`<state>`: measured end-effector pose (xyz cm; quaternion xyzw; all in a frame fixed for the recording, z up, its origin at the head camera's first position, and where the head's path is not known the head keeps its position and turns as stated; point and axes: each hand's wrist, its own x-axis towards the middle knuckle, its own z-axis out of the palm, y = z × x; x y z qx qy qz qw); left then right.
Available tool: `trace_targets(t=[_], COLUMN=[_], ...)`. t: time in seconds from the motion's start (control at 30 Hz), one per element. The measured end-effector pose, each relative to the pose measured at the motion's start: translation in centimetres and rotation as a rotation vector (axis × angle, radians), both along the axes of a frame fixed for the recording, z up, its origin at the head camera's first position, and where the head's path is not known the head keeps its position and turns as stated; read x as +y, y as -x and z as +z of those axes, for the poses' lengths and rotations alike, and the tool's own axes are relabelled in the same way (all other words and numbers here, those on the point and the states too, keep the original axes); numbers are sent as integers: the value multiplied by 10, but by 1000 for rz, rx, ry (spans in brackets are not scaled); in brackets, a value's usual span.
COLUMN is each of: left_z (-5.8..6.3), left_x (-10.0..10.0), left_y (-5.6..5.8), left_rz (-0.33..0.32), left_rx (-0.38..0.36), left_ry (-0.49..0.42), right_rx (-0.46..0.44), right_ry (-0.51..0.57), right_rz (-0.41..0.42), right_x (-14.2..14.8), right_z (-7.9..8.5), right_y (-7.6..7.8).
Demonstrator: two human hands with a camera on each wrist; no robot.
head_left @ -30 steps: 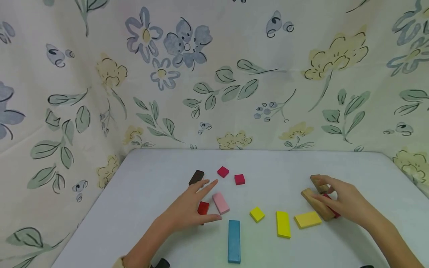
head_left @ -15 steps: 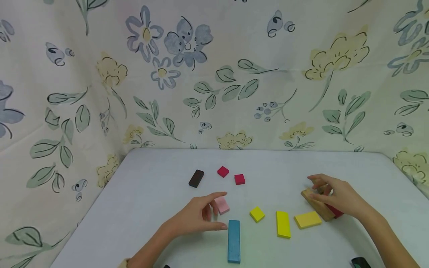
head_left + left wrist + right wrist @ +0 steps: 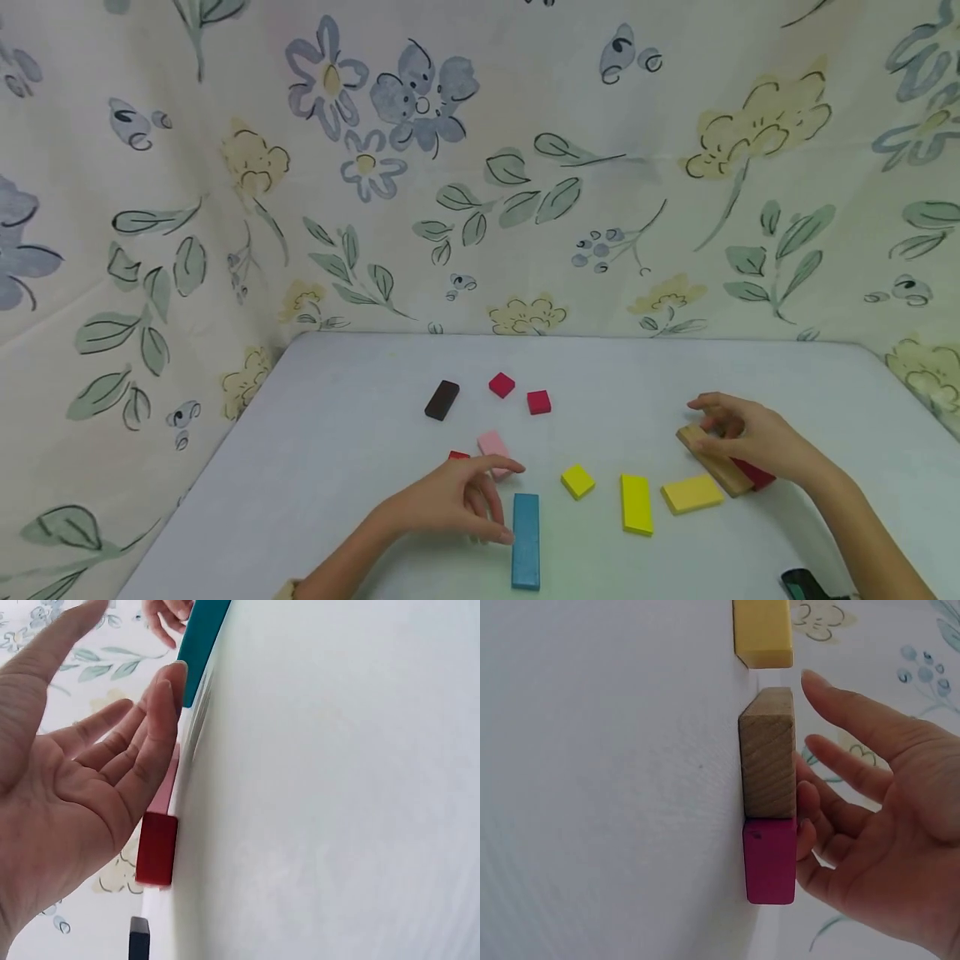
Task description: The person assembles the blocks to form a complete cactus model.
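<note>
My left hand (image 3: 453, 500) hovers at the upper left of a long blue block (image 3: 527, 550), its thumb and index finger spread apart. In the left wrist view, a fingertip is close to that blue block (image 3: 201, 649); whether they touch, I cannot tell. A red block (image 3: 459, 456), partly hidden, and a pink block (image 3: 489, 444) lie just beyond this hand. Over a wooden block (image 3: 716, 467) and the dark red block (image 3: 753, 475) against it is my right hand (image 3: 750, 437), fingers loosely bent. Its fingertips sit close to both blocks (image 3: 769, 765) in the right wrist view.
Around the middle lie a small yellow block (image 3: 577, 482), a longer yellow block (image 3: 636, 505) and a pale yellow block (image 3: 692, 494). Farther back are a dark brown block (image 3: 442, 401) and two small red blocks (image 3: 502, 385). A floral cloth (image 3: 480, 250) hangs behind the white table (image 3: 360, 375).
My left hand has come nearer and rightward, from the red and pink blocks to the blue block. The right hand has barely shifted; a second wooden block beneath it is now hidden.
</note>
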<state>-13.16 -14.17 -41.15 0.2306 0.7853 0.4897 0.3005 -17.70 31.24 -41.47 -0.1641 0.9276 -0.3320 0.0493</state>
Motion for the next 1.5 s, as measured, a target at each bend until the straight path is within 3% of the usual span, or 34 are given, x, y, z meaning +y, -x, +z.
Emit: trace_targets(t=[0.2,0.37,0.63,1.0,1.3,1.5], left_z=[-7,-10,-7,-4,-1,1], left_x=[2,5,13,18,21,26], left_y=[-3,-4,-13,-17,-11,-8], left_rz=[-78,-140,-73,-75,-115,-72], left_rx=[4,32,39,57,81,77], left_ry=[-10,1,49,97,137,151], right_rx=[6,-5,-24,-27,-38,-20], right_ry=[21,-26,-77,-151,-165,-162], right_rz=[11,-10,-23,-64,-107,-107], right_x=[-3,-3,-7,-12,-16,-18], right_z=[-1,-1,3,8,8,9], right_y=[2,1,2,3,4,4])
